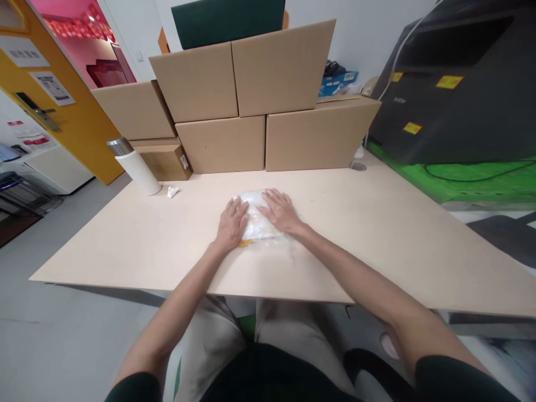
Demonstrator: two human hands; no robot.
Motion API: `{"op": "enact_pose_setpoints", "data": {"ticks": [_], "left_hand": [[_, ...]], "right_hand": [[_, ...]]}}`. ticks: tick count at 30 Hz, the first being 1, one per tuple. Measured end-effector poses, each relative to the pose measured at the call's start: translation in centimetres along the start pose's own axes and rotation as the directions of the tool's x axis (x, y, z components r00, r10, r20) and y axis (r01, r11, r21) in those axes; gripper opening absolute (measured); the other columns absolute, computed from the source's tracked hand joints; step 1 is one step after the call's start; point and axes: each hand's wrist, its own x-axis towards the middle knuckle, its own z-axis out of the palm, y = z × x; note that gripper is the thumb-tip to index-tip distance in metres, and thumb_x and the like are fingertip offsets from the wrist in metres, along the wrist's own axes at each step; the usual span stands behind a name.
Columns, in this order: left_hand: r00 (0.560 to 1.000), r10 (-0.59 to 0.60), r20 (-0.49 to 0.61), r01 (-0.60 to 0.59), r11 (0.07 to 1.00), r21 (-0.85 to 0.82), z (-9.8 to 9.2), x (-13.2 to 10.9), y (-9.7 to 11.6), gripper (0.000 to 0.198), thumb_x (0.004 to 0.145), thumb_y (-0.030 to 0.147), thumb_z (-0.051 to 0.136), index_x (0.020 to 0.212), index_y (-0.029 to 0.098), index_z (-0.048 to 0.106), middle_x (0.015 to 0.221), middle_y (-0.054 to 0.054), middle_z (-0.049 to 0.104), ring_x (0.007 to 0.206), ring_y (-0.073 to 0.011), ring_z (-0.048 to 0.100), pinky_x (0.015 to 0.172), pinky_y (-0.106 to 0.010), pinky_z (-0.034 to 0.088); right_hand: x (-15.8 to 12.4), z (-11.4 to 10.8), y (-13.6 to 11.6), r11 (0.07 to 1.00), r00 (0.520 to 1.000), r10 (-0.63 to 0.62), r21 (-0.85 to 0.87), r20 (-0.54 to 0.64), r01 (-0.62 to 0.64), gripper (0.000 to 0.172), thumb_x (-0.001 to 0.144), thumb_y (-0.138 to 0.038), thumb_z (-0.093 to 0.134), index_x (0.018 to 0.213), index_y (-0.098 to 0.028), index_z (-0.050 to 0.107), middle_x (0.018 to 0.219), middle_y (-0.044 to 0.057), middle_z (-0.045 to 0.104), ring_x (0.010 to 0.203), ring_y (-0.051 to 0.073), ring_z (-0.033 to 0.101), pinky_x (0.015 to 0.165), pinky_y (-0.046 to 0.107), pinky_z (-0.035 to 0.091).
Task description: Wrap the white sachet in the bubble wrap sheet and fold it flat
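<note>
A clear plastic bag (256,222) with something pale and orange inside lies flat on the light wooden table (377,240), near the middle. My left hand (231,222) rests palm down on the bag's left side, fingers stretched out. My right hand (280,211) lies flat on its right side, fingers spread. Both hands press on the bag without gripping it.
Several cardboard boxes (234,106) are stacked along the table's far edge. A white bottle with a metal cap (134,166) stands at the far left, a small crumpled white scrap (172,191) beside it. A large black machine (456,84) stands at the right.
</note>
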Motion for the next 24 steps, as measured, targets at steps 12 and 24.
{"op": "enact_pose_setpoints", "data": {"ticks": [12, 24], "left_hand": [[0.840, 0.031, 0.542, -0.152, 0.972, 0.181, -3.2, 1.1, -1.8, 0.126, 0.070, 0.083, 0.058, 0.159, 0.013, 0.002, 0.164, -0.023, 0.000, 0.153, -0.0361, 0.005, 0.121, -0.055, 0.009], [0.881, 0.125, 0.457, -0.223, 0.961, 0.165, -2.6, 0.7, -2.5, 0.133, 0.062, 0.089, 0.057, 0.159, 0.016, 0.002, 0.164, -0.024, 0.008, 0.151, -0.0422, 0.009, 0.120, -0.061, 0.005]], "right_hand": [[-0.3, -3.6, 2.3, 0.998, 0.851, -0.064, 0.029, 0.522, 0.057, 0.134, 0.065, -0.087, 0.060, 0.160, -0.020, -0.007, 0.166, 0.014, -0.014, 0.151, 0.038, -0.015, 0.120, 0.057, 0.000], [-1.1, -2.5, 3.9, 0.990, 0.889, -0.138, 0.096, 0.437, 0.107, 0.132, 0.062, -0.087, 0.062, 0.159, -0.027, -0.006, 0.167, 0.011, -0.006, 0.152, 0.040, -0.007, 0.121, 0.057, 0.006]]}}
